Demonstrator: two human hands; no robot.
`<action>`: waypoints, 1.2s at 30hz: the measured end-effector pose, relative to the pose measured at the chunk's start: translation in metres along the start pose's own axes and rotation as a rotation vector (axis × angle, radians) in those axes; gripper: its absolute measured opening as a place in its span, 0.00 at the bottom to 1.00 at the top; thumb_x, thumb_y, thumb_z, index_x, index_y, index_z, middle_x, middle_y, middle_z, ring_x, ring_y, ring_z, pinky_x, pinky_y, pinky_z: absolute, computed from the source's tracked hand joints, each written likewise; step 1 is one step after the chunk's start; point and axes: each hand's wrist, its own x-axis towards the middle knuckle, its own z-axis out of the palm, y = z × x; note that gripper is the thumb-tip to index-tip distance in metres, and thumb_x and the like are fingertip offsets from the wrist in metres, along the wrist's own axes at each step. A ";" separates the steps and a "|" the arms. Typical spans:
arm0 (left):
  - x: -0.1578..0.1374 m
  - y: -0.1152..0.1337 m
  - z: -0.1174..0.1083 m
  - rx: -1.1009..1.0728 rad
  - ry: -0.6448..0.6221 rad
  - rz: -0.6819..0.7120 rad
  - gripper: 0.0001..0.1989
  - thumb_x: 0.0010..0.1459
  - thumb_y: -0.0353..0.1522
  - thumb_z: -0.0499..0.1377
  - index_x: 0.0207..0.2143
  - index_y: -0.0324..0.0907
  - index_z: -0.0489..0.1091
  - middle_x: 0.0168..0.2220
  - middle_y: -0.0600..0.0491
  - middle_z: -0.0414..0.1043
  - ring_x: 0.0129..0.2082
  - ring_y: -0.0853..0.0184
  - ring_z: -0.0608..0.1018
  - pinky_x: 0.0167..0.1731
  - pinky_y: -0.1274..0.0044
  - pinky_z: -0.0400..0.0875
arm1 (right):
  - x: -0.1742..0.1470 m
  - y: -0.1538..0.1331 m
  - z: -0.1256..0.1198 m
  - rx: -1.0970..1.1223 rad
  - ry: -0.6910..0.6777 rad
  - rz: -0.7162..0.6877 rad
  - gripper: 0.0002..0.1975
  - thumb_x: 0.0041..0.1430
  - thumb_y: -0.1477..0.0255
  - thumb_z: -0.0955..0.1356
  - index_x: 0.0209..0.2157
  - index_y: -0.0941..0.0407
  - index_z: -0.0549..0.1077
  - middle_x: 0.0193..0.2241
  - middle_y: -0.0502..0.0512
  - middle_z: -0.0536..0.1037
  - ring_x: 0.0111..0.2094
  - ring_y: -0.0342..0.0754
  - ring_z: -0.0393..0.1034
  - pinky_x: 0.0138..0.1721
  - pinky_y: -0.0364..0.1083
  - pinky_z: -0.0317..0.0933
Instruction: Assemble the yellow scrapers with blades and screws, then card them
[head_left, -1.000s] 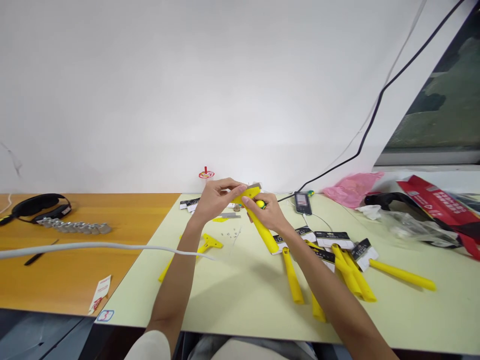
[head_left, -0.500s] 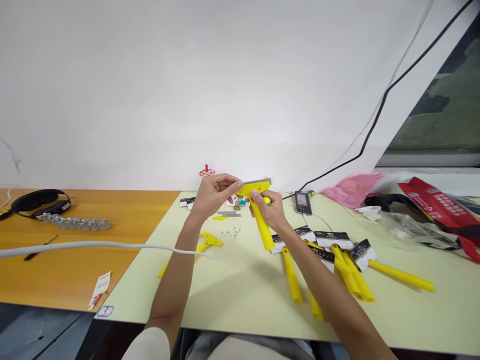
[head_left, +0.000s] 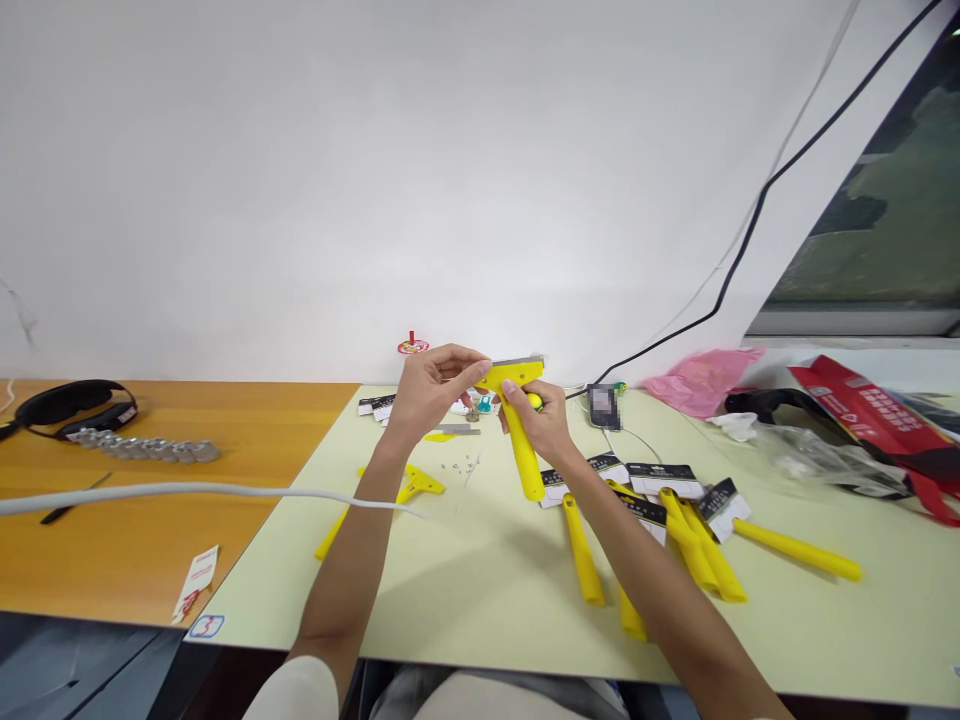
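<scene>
My right hand [head_left: 546,415] is wrapped round the neck of a yellow scraper [head_left: 521,435], held above the table with its handle pointing down. A metal blade [head_left: 517,361] runs along the scraper's top edge. A round yellow-and-black end [head_left: 535,401] of some object shows by my right fingers; the rest is hidden. My left hand [head_left: 429,392] is closed, thumb and fingertips pinching the left corner of the scraper's head. Below it lie another yellow scraper [head_left: 420,482], partly behind my left forearm, several tiny screws [head_left: 459,466] and loose blades [head_left: 459,431].
Several yellow scrapers [head_left: 583,560] with black-and-white cards lie to the right. Behind them are a small device [head_left: 604,407], a pink bag [head_left: 701,380] and a red package [head_left: 862,410]. A white cable [head_left: 225,488] crosses at left, over headphones [head_left: 79,405] and metal sockets [head_left: 146,446].
The left fingertips have shifted slightly at the scraper's corner. The right hand still holds the scraper in nearly the same place. The view has moved a little.
</scene>
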 end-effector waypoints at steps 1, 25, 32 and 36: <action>0.000 0.000 0.000 -0.002 0.000 0.008 0.21 0.55 0.49 0.77 0.39 0.41 0.86 0.33 0.48 0.84 0.30 0.61 0.86 0.24 0.75 0.79 | 0.000 0.000 0.000 -0.001 0.000 -0.005 0.33 0.63 0.38 0.73 0.22 0.53 0.73 0.17 0.51 0.75 0.17 0.48 0.71 0.21 0.47 0.66; -0.001 -0.001 -0.003 0.014 0.018 0.018 0.22 0.54 0.51 0.78 0.37 0.42 0.87 0.35 0.48 0.86 0.28 0.62 0.86 0.25 0.73 0.82 | -0.001 -0.003 -0.001 -0.040 0.006 -0.016 0.34 0.62 0.35 0.71 0.23 0.52 0.73 0.17 0.51 0.75 0.18 0.48 0.71 0.21 0.47 0.63; 0.001 0.001 -0.011 0.003 0.026 -0.035 0.33 0.64 0.61 0.66 0.44 0.38 0.86 0.34 0.44 0.85 0.29 0.58 0.88 0.24 0.73 0.80 | -0.001 -0.001 -0.004 -0.028 0.010 -0.037 0.33 0.66 0.39 0.71 0.22 0.53 0.75 0.17 0.53 0.76 0.18 0.48 0.71 0.22 0.47 0.65; 0.001 -0.001 -0.017 0.028 -0.022 -0.049 0.30 0.61 0.57 0.70 0.43 0.38 0.86 0.35 0.44 0.85 0.32 0.56 0.89 0.25 0.74 0.81 | 0.000 -0.001 -0.005 -0.021 0.017 -0.037 0.33 0.65 0.39 0.72 0.23 0.54 0.76 0.17 0.52 0.76 0.17 0.47 0.70 0.21 0.46 0.64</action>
